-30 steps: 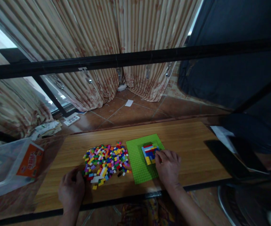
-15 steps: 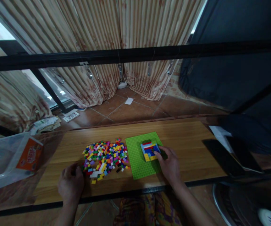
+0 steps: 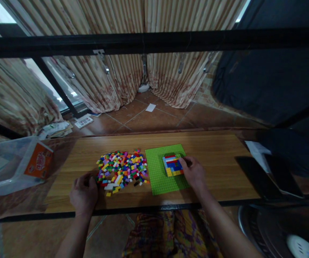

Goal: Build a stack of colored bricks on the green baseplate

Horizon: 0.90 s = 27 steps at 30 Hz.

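Note:
A small block build (image 3: 174, 167) of blue, yellow, red and white toy bricks sits on a green baseplate (image 3: 157, 184). My right hand (image 3: 194, 173) is at its right side, thumb and forefinger drawn together at the upper right corner. What those fingers hold, if anything, is hidden. My left hand (image 3: 84, 192) rests curled on the wooden table (image 3: 219, 150), beside the left edge of a pile of loose, many-coloured bricks (image 3: 123, 168). The inside of its grip cannot be seen.
A clear plastic box (image 3: 6, 165) with an orange label stands left of the table. Dark flat panels (image 3: 256, 177) and white paper (image 3: 258, 154) lie at the right end. A black bar (image 3: 117, 43) crosses beyond the table, in front of striped curtains (image 3: 111, 82).
The view has tilted down, so the table sits higher in the picture. My right thumb has moved from the top of the build to its upper right corner. My left hand stays beside the pile.

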Tool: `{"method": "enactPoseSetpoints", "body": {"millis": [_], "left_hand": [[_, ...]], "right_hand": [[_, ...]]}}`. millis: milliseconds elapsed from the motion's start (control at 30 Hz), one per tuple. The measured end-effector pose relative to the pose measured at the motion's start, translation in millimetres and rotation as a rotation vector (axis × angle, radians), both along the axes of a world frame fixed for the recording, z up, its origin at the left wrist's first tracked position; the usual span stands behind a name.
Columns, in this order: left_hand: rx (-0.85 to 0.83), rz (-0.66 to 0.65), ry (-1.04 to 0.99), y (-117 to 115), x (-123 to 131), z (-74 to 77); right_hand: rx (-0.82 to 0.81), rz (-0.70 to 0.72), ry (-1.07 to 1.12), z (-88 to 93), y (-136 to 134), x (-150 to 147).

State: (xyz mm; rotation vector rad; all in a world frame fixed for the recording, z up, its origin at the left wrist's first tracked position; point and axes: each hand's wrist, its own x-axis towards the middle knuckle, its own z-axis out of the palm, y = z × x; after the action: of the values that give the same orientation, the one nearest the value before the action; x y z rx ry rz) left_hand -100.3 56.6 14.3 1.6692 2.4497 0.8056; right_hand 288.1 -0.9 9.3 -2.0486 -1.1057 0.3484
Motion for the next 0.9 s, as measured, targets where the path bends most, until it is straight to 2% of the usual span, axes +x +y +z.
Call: {"method": "enactPoseSetpoints", "body": {"millis": [367, 600, 767, 900], "left_hand": [[0.03, -0.01, 0.018, -1.8, 1.2, -2.9], [0.02, 0.008, 0.001, -0.9, 2.5, -2.6], [0.043, -0.021, -0.033, -2.3, 4.2, -6.1], [0.076, -0.02, -0.061, -3.1, 6.4, -8.9]], "right_hand": [[-0.084, 0.047, -0.172, -1.7, -1.8, -3.7], [-0.055, 0.022, -0.32, -5.0, -3.4, -7.7], [-0.049, 0.077, -0.319, -11.8, -3.8, 2.5], [-0.064, 0.104, -0.229, -15.4, -5.2, 14.0]]}}
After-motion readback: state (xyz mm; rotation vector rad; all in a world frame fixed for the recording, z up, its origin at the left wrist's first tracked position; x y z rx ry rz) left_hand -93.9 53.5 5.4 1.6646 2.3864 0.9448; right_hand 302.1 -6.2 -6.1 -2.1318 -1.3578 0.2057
